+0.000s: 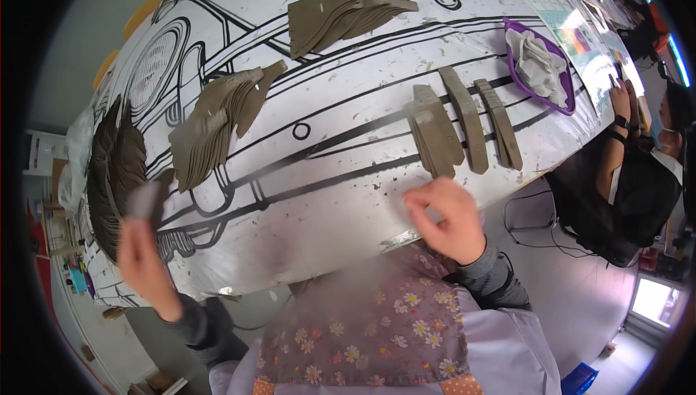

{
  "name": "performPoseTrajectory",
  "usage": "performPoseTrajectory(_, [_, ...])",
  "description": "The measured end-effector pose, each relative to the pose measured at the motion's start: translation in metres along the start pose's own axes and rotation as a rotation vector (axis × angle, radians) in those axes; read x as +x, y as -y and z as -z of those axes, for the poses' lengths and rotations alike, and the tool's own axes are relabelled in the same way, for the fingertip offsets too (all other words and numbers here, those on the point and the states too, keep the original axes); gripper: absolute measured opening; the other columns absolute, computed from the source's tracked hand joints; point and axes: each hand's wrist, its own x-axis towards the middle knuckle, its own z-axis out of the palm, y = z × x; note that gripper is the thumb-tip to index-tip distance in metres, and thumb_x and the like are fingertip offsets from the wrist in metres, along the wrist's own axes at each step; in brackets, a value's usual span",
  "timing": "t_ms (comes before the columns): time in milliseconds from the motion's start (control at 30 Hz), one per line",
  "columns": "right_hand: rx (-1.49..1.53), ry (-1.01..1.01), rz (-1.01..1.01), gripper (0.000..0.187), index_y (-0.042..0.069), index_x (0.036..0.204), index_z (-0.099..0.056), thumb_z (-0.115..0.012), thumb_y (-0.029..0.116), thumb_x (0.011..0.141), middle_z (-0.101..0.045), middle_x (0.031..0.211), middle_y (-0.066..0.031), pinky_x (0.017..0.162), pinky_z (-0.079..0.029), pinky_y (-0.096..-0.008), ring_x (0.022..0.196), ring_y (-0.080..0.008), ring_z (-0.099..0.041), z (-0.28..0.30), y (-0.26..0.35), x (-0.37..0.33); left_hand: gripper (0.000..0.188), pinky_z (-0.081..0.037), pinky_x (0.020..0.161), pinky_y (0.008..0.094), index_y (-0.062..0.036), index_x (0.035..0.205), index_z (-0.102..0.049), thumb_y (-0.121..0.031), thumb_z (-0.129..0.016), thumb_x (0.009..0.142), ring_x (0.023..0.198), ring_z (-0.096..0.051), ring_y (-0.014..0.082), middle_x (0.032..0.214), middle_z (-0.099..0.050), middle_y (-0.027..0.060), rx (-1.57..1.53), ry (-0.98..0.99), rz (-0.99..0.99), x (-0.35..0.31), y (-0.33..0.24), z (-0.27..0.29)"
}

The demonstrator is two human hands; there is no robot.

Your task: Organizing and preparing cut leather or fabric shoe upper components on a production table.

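The fingers of your left hand [148, 272], at the lower left of the frame, are closed on a dark flat piece [149, 198], which stands up from them, blurred. Your right hand [453, 222], right of the frame's center, has its fingers bent and the thumb curving toward the index finger; through the blur you cannot tell whether the tips meet or pinch anything.

Just above the right hand lies a stack of brown-grey strips [435, 134], with a slim middle stack [465, 123] and a slim outer stack [500, 127] beside it to the right. Near your left hand, at the frame's left, is a dark feathery heap [116, 170]. To its right lies a fanned pile of curved brown-grey pieces [210, 134], and a second fanned pile [326, 22] sits at the upper middle.

A purple basket [571, 94] at the upper right holds crumpled white material [540, 65]. All of this rests on the table [348, 210], its white covering printed with black line drawing. At the right edge sits another person [638, 192] in dark clothing.
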Motion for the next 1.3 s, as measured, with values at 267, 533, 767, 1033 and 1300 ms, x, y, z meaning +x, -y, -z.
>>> performPoseTrajectory(267, [-0.247,-0.129,-0.329,0.012,0.0,0.099,-0.068,-0.072,0.004,0.087,-0.068,0.096,-0.0148,0.074,-0.053,-0.0413,0.084,-0.0363,-0.065,0.01,-0.021,0.024,0.038,-0.056,0.086,0.0378,-0.0057,0.118,-0.072,-0.009,-0.08,0.081,0.101,-0.069,0.0305,0.122,-0.071,0.01,-0.167,0.789,-0.507,-0.082,-0.113,-0.068])
performPoseTrajectory(533, [-0.52,-0.167,-0.342,0.037,-0.008,0.117,-0.064,-0.076,0.013,0.088,-0.063,0.116,-0.0233,0.093,-0.051,-0.0445,0.108,-0.0416,-0.06,-0.001,-0.032,0.031,0.055,-0.051,0.1,0.0411,-0.0072,0.122,-0.07,-0.024,-0.088,0.073,0.123,-0.06,0.0317,0.137,-0.063,0.009,-0.266,0.936,-0.418,-0.075,-0.097,-0.087])
performPoseTrajectory(767, [-0.611,-0.151,-0.28,0.038,-0.005,0.115,-0.064,-0.081,0.012,0.085,-0.065,0.104,-0.017,0.074,-0.055,-0.0374,0.083,-0.0295,-0.065,-0.003,-0.037,0.03,0.05,-0.039,0.115,0.0527,-0.0121,0.119,-0.071,-0.024,-0.087,0.073,0.132,-0.054,0.0328,0.136,-0.063,0.007,-0.277,0.945,-0.601,-0.081,-0.092,-0.1])
performPoseTrajectory(1033, [-0.443,-0.194,-0.404,0.031,-0.002,0.108,-0.062,-0.079,0.006,0.084,-0.062,0.096,-0.0165,0.075,-0.052,-0.0404,0.086,-0.0319,-0.062,-0.006,-0.026,0.022,0.045,-0.034,0.118,0.0563,-0.0132,0.117,-0.072,-0.018,-0.085,0.075,0.133,-0.054,0.0314,0.136,-0.064,0.0054,-0.271,0.852,-0.572,-0.077,-0.077,-0.113])
performPoseTrajectory(1300, [-0.35,-0.217,-0.393,0.021,-0.001,0.093,-0.06,-0.079,0.005,0.086,-0.06,0.085,-0.0122,0.066,-0.05,-0.0365,0.071,-0.0273,-0.059,-0.007,-0.029,0.017,0.045,-0.034,0.117,0.0559,-0.0139,0.116,-0.073,-0.017,-0.085,0.074,0.132,-0.054,0.032,0.134,-0.065,0.0054,-0.318,0.826,-0.554,-0.078,-0.072,-0.119])
